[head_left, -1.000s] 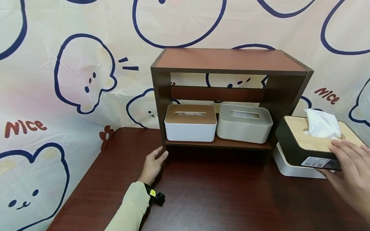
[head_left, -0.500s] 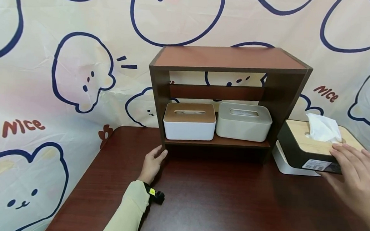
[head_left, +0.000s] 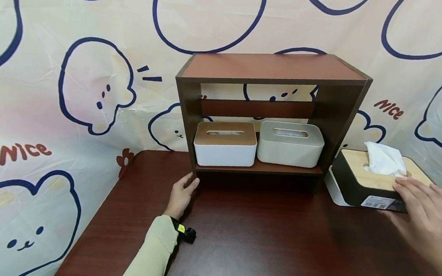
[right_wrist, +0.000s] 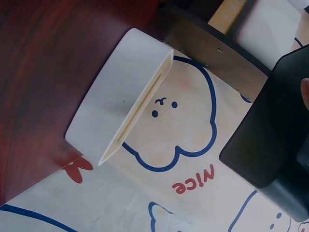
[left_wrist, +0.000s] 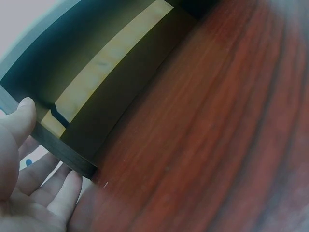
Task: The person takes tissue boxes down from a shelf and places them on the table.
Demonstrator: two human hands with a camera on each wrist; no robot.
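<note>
My right hand (head_left: 425,216) holds a black tissue box (head_left: 358,186) with a light wooden lid, fingers on top and thumb underneath. A white tissue (head_left: 385,159) sticks out of its slot. Below it a white box (right_wrist: 113,92) rests on the table, mostly hidden in the head view; the right wrist view shows the two boxes apart. At the left, my left hand (head_left: 180,197) grips the lower front edge of the brown wooden shelf (head_left: 185,118), thumb on one side of the panel and fingers on the other.
Inside the shelf stand a white tissue box (head_left: 224,151) with a brown lid and a grey-green tissue box (head_left: 291,149), side by side. The dark red-brown table (head_left: 260,243) extends in front. A cartoon-printed cloth (head_left: 93,86) hangs behind.
My right hand has lowered the black tissue box, which now covers more of the white box below it. My left hand stays on the shelf. The head view has shifted slightly.
</note>
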